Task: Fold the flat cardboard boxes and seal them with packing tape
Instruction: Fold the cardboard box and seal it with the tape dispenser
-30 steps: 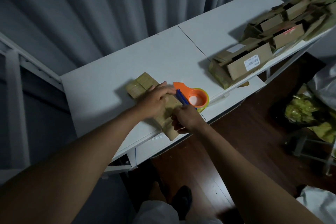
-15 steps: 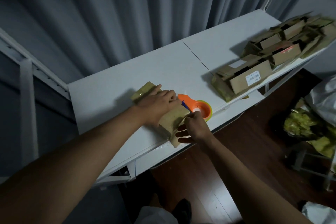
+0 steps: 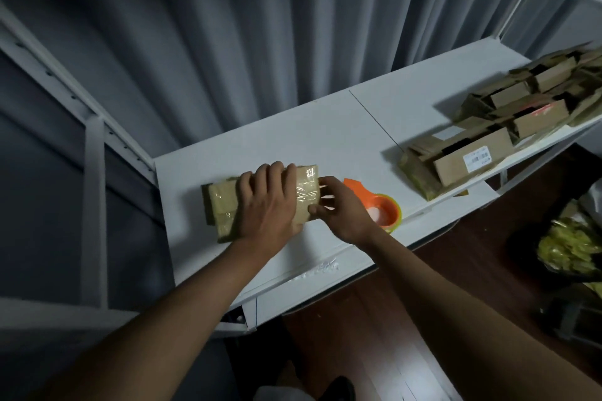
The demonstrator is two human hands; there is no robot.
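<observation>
A small folded cardboard box (image 3: 306,187), its right end covered in shiny clear tape, lies on the white table (image 3: 325,137) on top of another flat brown box (image 3: 220,205). My left hand (image 3: 268,198) lies over the top of the box, fingers bent over its far edge. My right hand (image 3: 342,208) is at the box's right end, thumb and fingers touching the taped face. An orange tape dispenser (image 3: 381,210) sits on the table just right of my right hand, partly hidden by it.
A pile of flat cardboard boxes (image 3: 482,146) fills the right part of the table, reaching its front edge. Grey curtains hang behind. A white metal frame (image 3: 94,172) stands at left. Yellow-green bags (image 3: 570,247) lie on the dark wooden floor at right.
The box has been turned and shifted away from the table's front edge. My right hand moved from the near corner to the taped right end. My left hand stays on top.
</observation>
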